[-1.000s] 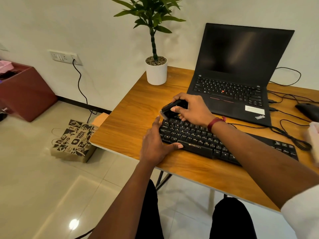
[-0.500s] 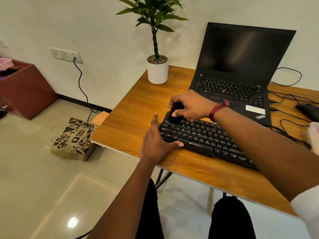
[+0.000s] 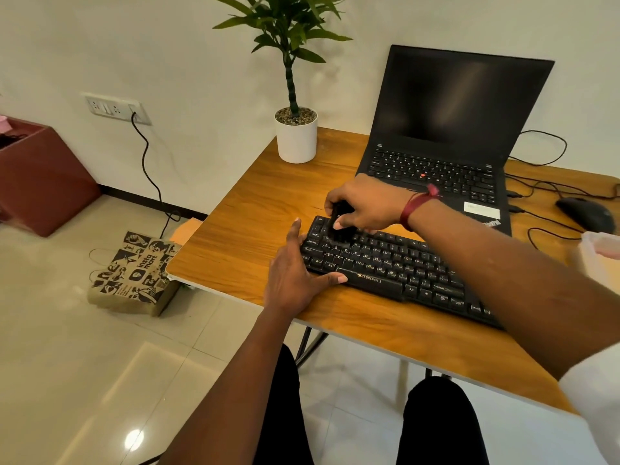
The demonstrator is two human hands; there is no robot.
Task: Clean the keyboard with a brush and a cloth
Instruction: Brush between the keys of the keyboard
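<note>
- Keyboard (image 3: 385,263): black, lying flat and aslant along the front edge of the wooden table (image 3: 251,229), in front of the laptop; its right end is hidden under the right forearm.
- Brush (image 3: 339,224): a small dark tool standing on the keys at the keyboard's far left corner; its bristles cannot be made out against the black keys.
- Right hand (image 3: 365,204): fingers curled down round the brush, grasping it from above; a red band (image 3: 411,209) circles the wrist.
- Left hand (image 3: 295,276): flat and released, fingers straight along the keyboard's left end, thumb laid against its front edge.
- Laptop (image 3: 453,129): open, screen dark, at the back edge of the table.
- Potted plant (image 3: 296,135): white pot at the back left corner, just beside the laptop.
- Mouse (image 3: 585,214): black, towards the right edge, with cables around it.
- Pale object (image 3: 600,253): at the right edge, blurred; what it is cannot be told.
- Printed paper bag (image 3: 134,273): on the floor by the table's left edge.
</note>
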